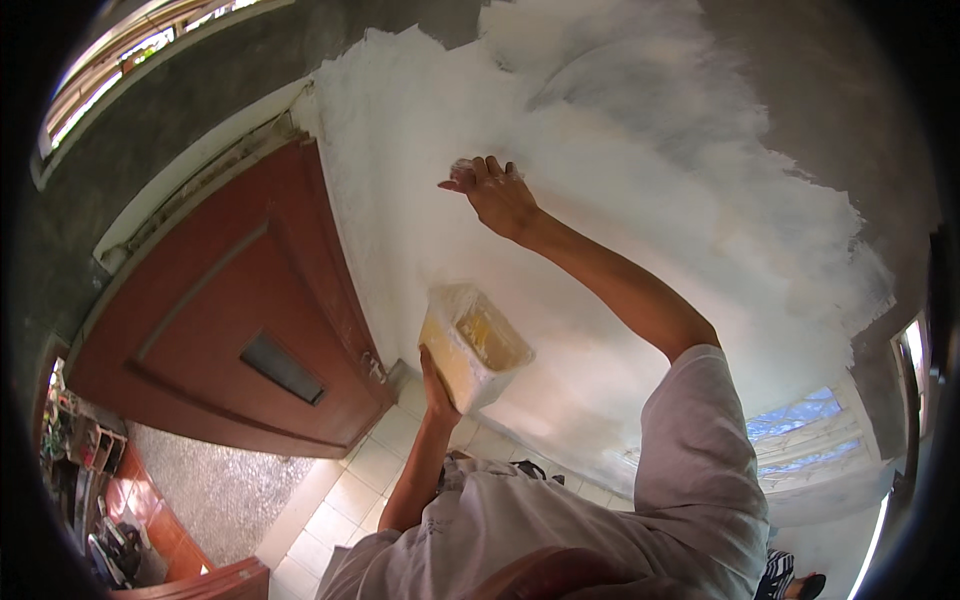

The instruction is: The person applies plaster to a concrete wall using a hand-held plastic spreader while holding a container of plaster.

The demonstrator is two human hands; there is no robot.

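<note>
My left hand (438, 388) is closed around the side of a pale yellow, box-shaped plastic tub (452, 345). The tub is tilted, its open mouth showing white smears on the rim and inside. Raised at the wall, my right hand (502, 205) has its fingers curled over a small, white-smeared thing whose kind I cannot make out. Behind both hands is the wall (590, 220), covered in a broad patch of white coating with ragged edges against bare grey.
A reddish-brown door (230, 330) stands open at the left. Pale floor tiles (345, 505) run along the wall's foot. Beyond the doorway are rough ground (225, 485) and stacked clutter (100, 455). A blue-tinted window (800, 430) is at the right; a person's foot (803, 587) shows at lower right.
</note>
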